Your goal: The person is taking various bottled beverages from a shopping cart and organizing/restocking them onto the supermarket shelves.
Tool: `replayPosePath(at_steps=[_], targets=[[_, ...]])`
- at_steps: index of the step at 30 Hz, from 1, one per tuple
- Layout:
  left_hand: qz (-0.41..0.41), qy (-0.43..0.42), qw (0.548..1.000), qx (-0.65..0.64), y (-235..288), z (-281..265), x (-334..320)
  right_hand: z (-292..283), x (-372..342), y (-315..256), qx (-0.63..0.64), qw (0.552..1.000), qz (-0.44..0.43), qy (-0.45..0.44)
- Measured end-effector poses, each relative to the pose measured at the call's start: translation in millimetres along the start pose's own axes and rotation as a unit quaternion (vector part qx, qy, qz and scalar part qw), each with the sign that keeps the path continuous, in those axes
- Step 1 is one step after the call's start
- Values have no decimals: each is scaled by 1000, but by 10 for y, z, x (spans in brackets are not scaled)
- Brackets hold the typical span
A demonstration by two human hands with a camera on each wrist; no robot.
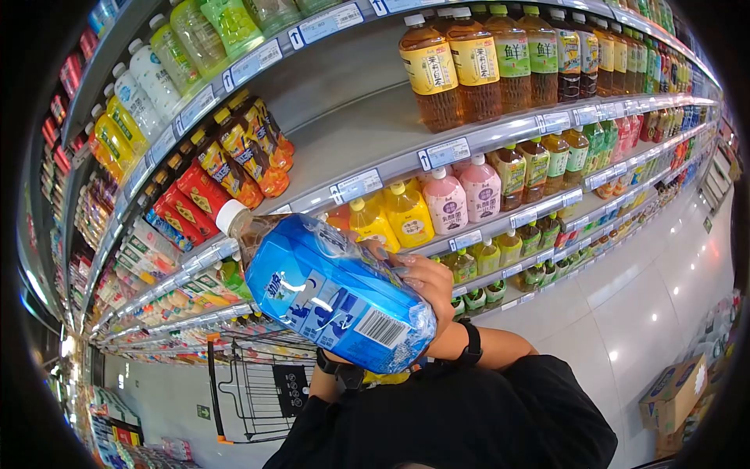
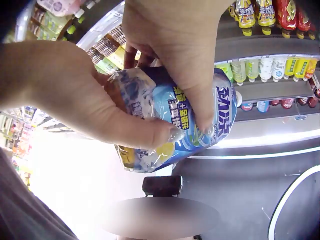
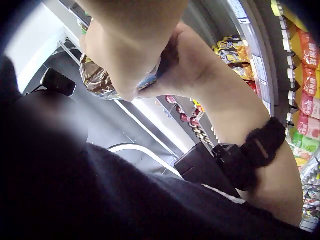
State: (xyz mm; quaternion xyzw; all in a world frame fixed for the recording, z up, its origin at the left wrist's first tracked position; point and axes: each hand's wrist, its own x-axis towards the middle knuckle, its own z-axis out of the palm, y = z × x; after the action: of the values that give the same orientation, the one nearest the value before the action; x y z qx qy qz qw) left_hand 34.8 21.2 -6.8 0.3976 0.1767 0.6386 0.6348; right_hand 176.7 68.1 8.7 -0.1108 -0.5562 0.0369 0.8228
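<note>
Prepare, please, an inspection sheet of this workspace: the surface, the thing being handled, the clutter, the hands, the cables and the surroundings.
Surface: grey shelf, with price tags along its front edge and amber bottles standing on it.
Thing handled: blue-wrapped bottle, held tilted in front of the shelf; its white cap is on.
Clutter: cardboard box at the lower right of the head view.
Hands: left hand and right hand both grip the blue-wrapped bottle.
Cables: nothing seen.
Surroundings: shop aisle with a tiled floor, a shopping cart and further rows of drinks.
</note>
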Motion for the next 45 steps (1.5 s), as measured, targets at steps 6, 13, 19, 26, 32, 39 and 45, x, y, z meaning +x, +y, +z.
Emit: replayPosePath(at_steps=[6, 13, 19, 26, 32, 39, 45], targets=[[-5, 7, 1000, -13, -14, -7, 83, 8, -98, 84, 11, 999, 33, -19], [-14, 54, 979, -197, 60, 20, 363, -239, -200, 499, 7, 967, 128, -219], [295, 31, 823, 485, 29, 37, 634, -59, 35, 942, 64, 927, 124, -349], [473, -85, 554, 680, 527, 26, 1371, 260, 700, 1606, 168, 926, -15, -337], [400, 2, 696, 596, 628, -110, 1985, 633, 986, 2077, -9, 939, -52, -338], [279, 53, 719, 635, 878, -511, 2482, 903, 1016, 2276, -135, 906, 71, -395], [261, 100, 723, 631, 788, -548, 2565, 942, 1025, 2387, -81, 881, 179, -431]])
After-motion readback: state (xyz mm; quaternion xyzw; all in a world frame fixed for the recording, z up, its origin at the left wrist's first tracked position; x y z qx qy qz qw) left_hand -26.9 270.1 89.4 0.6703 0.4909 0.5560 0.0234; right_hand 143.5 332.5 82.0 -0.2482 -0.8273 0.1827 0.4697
